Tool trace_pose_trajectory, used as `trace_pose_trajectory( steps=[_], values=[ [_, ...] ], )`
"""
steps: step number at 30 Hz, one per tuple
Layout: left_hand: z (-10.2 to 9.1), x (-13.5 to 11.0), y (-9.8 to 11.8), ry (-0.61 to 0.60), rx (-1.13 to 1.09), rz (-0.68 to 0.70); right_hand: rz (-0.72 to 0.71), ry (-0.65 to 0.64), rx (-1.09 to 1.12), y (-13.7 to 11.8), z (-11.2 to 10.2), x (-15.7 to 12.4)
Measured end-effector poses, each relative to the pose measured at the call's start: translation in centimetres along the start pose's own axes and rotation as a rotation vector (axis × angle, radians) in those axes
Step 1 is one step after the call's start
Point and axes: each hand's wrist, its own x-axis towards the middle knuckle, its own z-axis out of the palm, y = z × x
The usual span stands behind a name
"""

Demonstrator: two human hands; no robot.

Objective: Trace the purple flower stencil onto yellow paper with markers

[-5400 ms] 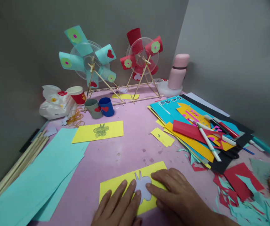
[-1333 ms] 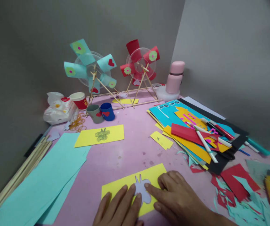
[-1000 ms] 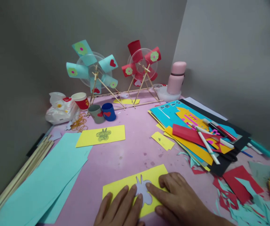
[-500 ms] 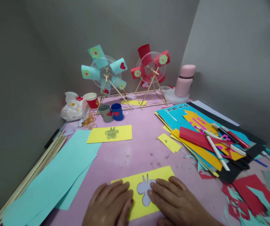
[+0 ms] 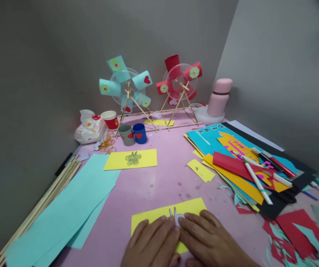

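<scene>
Flat on the table in front of me lies a yellow sheet of paper (image 5: 148, 217). On it is a pale lilac butterfly shape (image 5: 179, 218), of which only the two antennae and part of a wing show between my hands. My left hand (image 5: 152, 241) rests with outstretched fingers over the butterfly's left side. The fingers of my right hand (image 5: 208, 235) lie flat over its right side and the paper's right part. Neither hand grips anything. Farther back is another yellow sheet (image 5: 113, 161) bearing a pencilled butterfly drawing (image 5: 133, 158).
Light-blue paper strips (image 5: 62, 211) and wooden sticks (image 5: 41, 202) lie left. Two paper wheels, blue (image 5: 119, 74) and red (image 5: 173, 66), stand behind two small paper cups (image 5: 139, 134). Markers (image 5: 256, 180), coloured sheets (image 5: 203, 139) and red scraps (image 5: 301, 230) cover the right. A pink bottle (image 5: 219, 98) stands behind.
My left hand has slid right, from the yellow sheet's left part onto the butterfly, covering most of it. My right hand stays nearly in place. The view has shifted slightly.
</scene>
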Motion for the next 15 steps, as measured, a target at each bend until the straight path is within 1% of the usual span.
trace_pose_trajectory(
  steps=[5,7,9,11,12,15],
  values=[
    [1.3,1.2,-0.3,-0.006,0.122,0.097,-0.005,0.042,0.005,-0.1,0.3,0.5],
    [1.5,1.2,-0.4,-0.015,0.133,0.117,-0.015,0.026,0.002,-0.1,0.3,0.3],
    [1.6,1.1,-0.6,-0.021,0.090,0.099,-0.020,-0.026,-0.012,0.0,0.5,0.0],
    [1.4,1.0,-0.8,-0.021,-0.020,0.045,-0.033,-0.080,-0.025,0.1,0.9,-0.5],
    [1.3,1.0,-0.9,-0.019,-0.098,-0.005,-0.042,-0.092,-0.024,0.1,1.1,-0.7],
    [1.2,1.3,-1.5,-0.068,-0.397,-0.239,-0.058,-0.064,-0.001,0.3,1.6,-0.9]
  ],
)
